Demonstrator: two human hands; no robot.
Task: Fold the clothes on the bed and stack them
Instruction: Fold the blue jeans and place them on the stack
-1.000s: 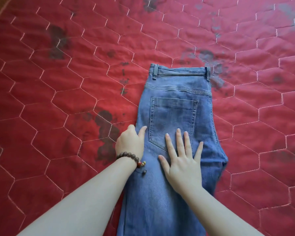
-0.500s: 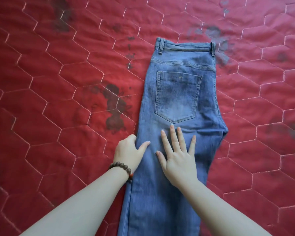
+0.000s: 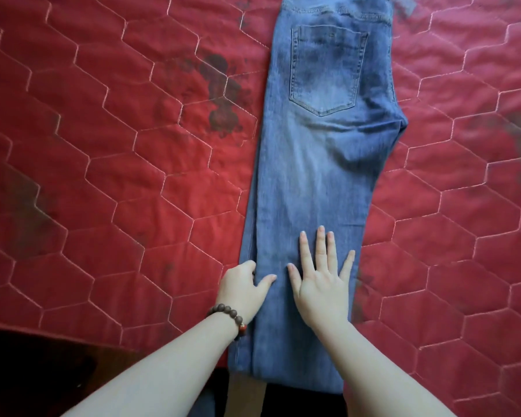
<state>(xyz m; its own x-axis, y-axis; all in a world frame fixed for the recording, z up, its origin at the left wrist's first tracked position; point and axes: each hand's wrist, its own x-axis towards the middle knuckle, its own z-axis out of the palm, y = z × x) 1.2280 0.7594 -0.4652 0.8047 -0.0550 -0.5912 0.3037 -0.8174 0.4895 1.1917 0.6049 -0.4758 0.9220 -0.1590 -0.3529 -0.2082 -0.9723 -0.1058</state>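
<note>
On the red quilted bed cover (image 3: 109, 182), the blue denim jeans (image 3: 316, 182), folded lengthwise, are laid flat, the legs hanging over the near edge. The right hand (image 3: 321, 284) is pressed flat on the leg with fingers spread. The left hand (image 3: 242, 285) pinches the left edge, thumb on top. Probably wrinkles are being smoothed; even pressure toward the hem should be given, with the side seams kept aligned.
</note>
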